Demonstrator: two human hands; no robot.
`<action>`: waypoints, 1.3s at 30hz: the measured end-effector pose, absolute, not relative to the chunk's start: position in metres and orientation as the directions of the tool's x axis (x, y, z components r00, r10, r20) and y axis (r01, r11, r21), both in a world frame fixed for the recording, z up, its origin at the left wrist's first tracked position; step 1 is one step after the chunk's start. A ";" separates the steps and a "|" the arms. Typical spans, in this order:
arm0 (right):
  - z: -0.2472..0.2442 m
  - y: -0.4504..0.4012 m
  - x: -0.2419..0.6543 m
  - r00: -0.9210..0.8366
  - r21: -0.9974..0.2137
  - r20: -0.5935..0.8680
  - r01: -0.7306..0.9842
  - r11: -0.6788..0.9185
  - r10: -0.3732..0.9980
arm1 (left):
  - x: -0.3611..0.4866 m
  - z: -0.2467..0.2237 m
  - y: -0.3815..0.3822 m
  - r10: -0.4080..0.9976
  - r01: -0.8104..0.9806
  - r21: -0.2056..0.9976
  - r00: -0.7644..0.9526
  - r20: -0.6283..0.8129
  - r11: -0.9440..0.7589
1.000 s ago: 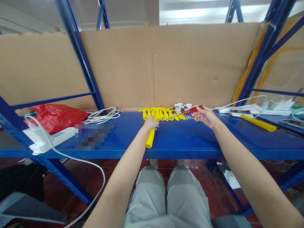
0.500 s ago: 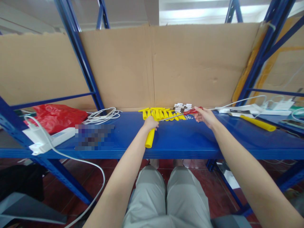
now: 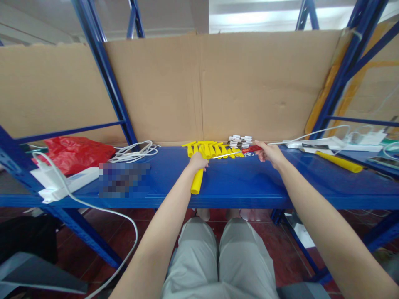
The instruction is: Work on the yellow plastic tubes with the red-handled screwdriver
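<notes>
My left hand [image 3: 197,162] is closed around a yellow tube-like piece [image 3: 196,183], whose round end points toward the shelf's front edge. In my right hand [image 3: 267,153] is the red handle of a screwdriver [image 3: 251,149]. Its metal shaft runs left to the top of the yellow piece at my left hand; the exact contact is hidden by the fingers. Behind my hands lies a row of several yellow T-shaped pieces [image 3: 217,149]. Small white and dark blocks [image 3: 240,140] are stacked beside them, with tiny metallic parts [image 3: 248,154] in front.
On the blue shelf [image 3: 237,182], a red plastic bag [image 3: 77,153], white power strip [image 3: 73,181] and coiled white cable [image 3: 137,152] lie left. A yellow tube [image 3: 339,161] and another power strip [image 3: 335,143] lie right. Cardboard [image 3: 249,83] stands behind.
The screwdriver's handle has dipped slightly and its shaft lies a little flatter. My right fingers have shifted on the handle. My left hand has hardly moved.
</notes>
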State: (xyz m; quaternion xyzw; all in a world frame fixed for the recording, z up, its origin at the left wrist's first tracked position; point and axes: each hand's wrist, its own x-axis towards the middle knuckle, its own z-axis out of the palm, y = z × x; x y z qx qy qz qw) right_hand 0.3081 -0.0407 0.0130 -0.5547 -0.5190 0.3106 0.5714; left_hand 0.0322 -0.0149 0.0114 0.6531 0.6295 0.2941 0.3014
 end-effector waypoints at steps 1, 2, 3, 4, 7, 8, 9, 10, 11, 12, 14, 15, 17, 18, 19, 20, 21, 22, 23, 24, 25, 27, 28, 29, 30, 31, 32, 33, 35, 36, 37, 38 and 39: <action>0.013 -0.041 0.308 0.254 -0.956 0.253 0.212 0.201 0.934 | 0.032 0.011 -0.015 0.999 0.645 0.764 0.036 0.008 -0.029; 0.013 -0.041 0.308 0.240 -0.957 0.259 0.197 0.215 0.935 | 0.032 0.011 -0.015 0.999 0.644 0.764 0.040 0.012 -0.035; 0.013 -0.041 0.309 0.230 -0.957 0.268 0.176 0.231 0.936 | 0.032 0.011 -0.015 0.999 0.642 0.765 0.045 0.017 -0.042; 0.013 -0.041 0.308 0.224 -0.957 0.276 0.154 0.246 0.935 | 0.033 0.011 -0.015 0.999 0.640 0.767 0.050 0.021 -0.048; 0.013 -0.040 0.307 0.231 -0.958 0.287 0.097 0.271 0.930 | 0.033 0.011 -0.016 0.998 0.636 0.770 0.054 0.021 -0.050; 0.013 -0.039 0.307 0.238 -0.958 0.286 0.083 0.274 0.928 | 0.033 0.011 -0.016 0.999 0.635 0.771 0.051 0.019 -0.047; 0.013 -0.038 0.307 0.243 -0.958 0.286 0.072 0.277 0.927 | 0.033 0.012 -0.017 0.999 0.635 0.771 0.047 0.017 -0.043; 0.013 -0.038 0.307 0.247 -0.957 0.290 0.066 0.283 0.924 | 0.033 0.012 -0.017 0.999 0.635 0.771 0.044 0.016 -0.040; 0.013 -0.037 0.308 0.250 -0.954 0.300 0.069 0.292 0.921 | 0.033 0.012 -0.017 0.999 0.635 0.771 0.043 0.015 -0.039; 0.012 -0.036 0.308 0.248 -0.949 0.315 0.081 0.304 0.916 | 0.033 0.012 -0.018 0.999 0.636 0.771 0.043 0.013 -0.037; 0.012 -0.036 0.308 0.241 -0.934 0.356 0.125 0.335 0.903 | 0.033 0.013 -0.018 0.999 0.641 0.767 0.040 0.006 -0.030; 0.012 -0.036 0.308 0.238 -0.926 0.374 0.148 0.347 0.897 | 0.033 0.013 -0.018 0.999 0.644 0.765 0.037 0.004 -0.027; 0.011 -0.037 0.307 0.233 -0.917 0.390 0.183 0.354 0.891 | 0.033 0.012 -0.018 0.999 0.646 0.763 0.034 0.005 -0.026; 0.012 -0.038 0.306 0.233 -0.917 0.388 0.193 0.349 0.892 | 0.034 0.012 -0.018 0.999 0.645 0.763 0.035 0.008 -0.029; 0.012 -0.039 0.306 0.233 -0.919 0.382 0.200 0.340 0.894 | 0.034 0.012 -0.017 0.999 0.644 0.765 0.036 0.009 -0.030; 0.012 -0.040 0.305 0.233 -0.921 0.375 0.206 0.331 0.897 | 0.034 0.012 -0.017 0.999 0.642 0.766 0.035 0.009 -0.029; 0.012 -0.041 0.304 0.233 -0.923 0.369 0.209 0.324 0.900 | 0.034 0.012 -0.017 0.999 0.642 0.766 0.033 0.007 -0.027; 0.012 -0.042 0.304 0.234 -0.924 0.364 0.211 0.318 0.901 | 0.034 0.012 -0.017 1.000 0.642 0.766 0.031 0.004 -0.023; 0.012 -0.042 0.303 0.234 -0.925 0.361 0.213 0.314 0.903 | 0.034 0.012 -0.017 1.000 0.643 0.766 0.030 0.002 -0.020; 0.012 -0.042 0.304 0.232 -0.926 0.358 0.215 0.311 0.905 | 0.034 0.012 -0.017 1.000 0.643 0.766 0.030 0.002 -0.020; 0.012 -0.042 0.304 0.227 -0.927 0.353 0.215 0.307 0.908 | 0.034 0.012 -0.018 1.000 0.642 0.766 0.030 0.003 -0.022; 0.012 -0.042 0.305 0.203 -0.934 0.334 0.206 0.293 0.921 | 0.034 0.013 -0.019 1.000 0.641 0.768 0.027 0.010 -0.025; 0.012 -0.042 0.306 0.184 -0.939 0.321 0.194 0.286 0.929 | 0.034 0.013 -0.019 1.000 0.641 0.767 0.024 0.013 -0.026; 0.012 -0.041 0.306 0.164 -0.944 0.308 0.177 0.279 0.937 | 0.034 0.013 -0.020 1.000 0.644 0.765 0.021 0.017 -0.027; 0.012 -0.041 0.307 0.146 -0.949 0.296 0.158 0.274 0.944 | 0.034 0.014 -0.020 1.000 0.649 0.761 0.017 0.020 -0.026; 0.012 -0.041 0.307 0.128 -0.953 0.287 0.138 0.270 0.949 | 0.033 0.014 -0.020 1.000 0.656 0.754 0.012 0.020 -0.023; 0.012 -0.041 0.307 0.109 -0.955 0.284 0.120 0.271 0.953 | 0.033 0.015 -0.020 1.000 0.666 0.746 0.006 0.019 -0.018; 0.012 -0.041 0.308 0.090 -0.955 0.287 0.105 0.278 0.954 | 0.033 0.015 -0.020 1.000 0.676 0.736 0.000 0.014 -0.010; 0.011 -0.042 0.308 0.045 -0.946 0.316 0.090 0.311 0.948 | 0.032 0.016 -0.020 1.000 0.689 0.724 -0.009 0.005 0.003; 0.011 -0.042 0.308 0.020 -0.939 0.335 0.093 0.331 0.942 | 0.031 0.016 -0.020 1.000 0.689 0.725 -0.010 0.003 0.004; 0.010 -0.042 0.309 0.002 -0.931 0.352 0.104 0.349 0.936 | 0.031 0.017 -0.020 1.000 0.685 0.729 -0.008 0.004 0.003; 0.010 -0.042 0.309 -0.010 -0.924 0.363 0.124 0.361 0.932 | 0.031 0.016 -0.020 1.000 0.679 0.734 -0.005 0.006 -0.001; 0.010 -0.041 0.309 -0.012 -0.919 0.368 0.149 0.366 0.930 | 0.031 0.016 -0.019 1.000 0.674 0.739 -0.001 0.009 -0.006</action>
